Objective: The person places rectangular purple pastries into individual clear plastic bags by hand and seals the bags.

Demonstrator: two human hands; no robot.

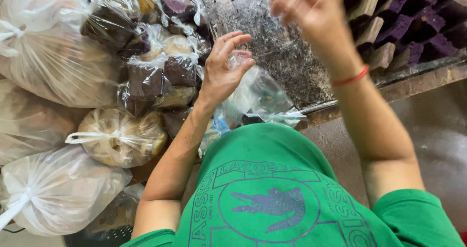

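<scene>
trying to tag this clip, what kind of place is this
Probably a small food stall or home bakery packing area. A metal tray scattered with crumbs holds purple cake blocks, wrapped cake pieces are piled beside tied plastic bags, and the left hand pinches a clear plastic bag.

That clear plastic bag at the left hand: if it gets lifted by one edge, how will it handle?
The clear plastic bag looks thin and crumpled, so it would likely sag and fold rather than hold shape. It seems empty, so probably very light. Its glossy film may slip between the left hand's fingers unless pinched firmly.
</scene>
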